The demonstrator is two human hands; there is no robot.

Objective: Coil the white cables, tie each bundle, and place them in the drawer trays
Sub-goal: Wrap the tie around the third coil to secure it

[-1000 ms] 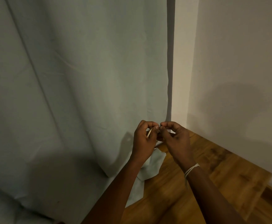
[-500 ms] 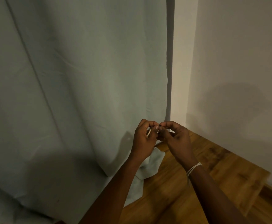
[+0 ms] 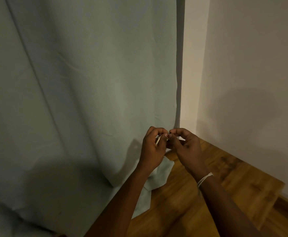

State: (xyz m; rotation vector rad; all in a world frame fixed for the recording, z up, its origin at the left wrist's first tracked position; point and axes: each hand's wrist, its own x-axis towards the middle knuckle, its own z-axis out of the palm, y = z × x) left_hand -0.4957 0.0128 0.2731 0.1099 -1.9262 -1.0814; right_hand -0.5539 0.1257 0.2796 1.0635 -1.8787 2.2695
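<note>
White cable (image 3: 158,140) shows only as a short pale sliver in the head view, just below the centre of the frame, caught in the curled fingers of the left hand (image 3: 152,148). How much of it is coiled cannot be told; most of it is hidden behind the fingers. The right hand (image 3: 185,147) sits just beside the left, fingertips meeting at the top, where both hands pinch something tiny and dark (too small to name) between thumb and forefinger. Both hands are tightly curled, narrow rather than spread, and held up in the air above the wooden surface (image 3: 199,199) that fills the lower right of the frame.

A white string bracelet (image 3: 204,179) wraps the right wrist, right of centre and lower down. Both bare forearms run in from the bottom edge.

A pale grey-green curtain (image 3: 88,82) covers the whole left and centre of the frame, hanging in long folds, and its lower corner (image 3: 158,177) spills onto the wood just below the hands. A plain light wall (image 3: 251,65) takes up the right side, meeting the wood along a slanting line.
</note>
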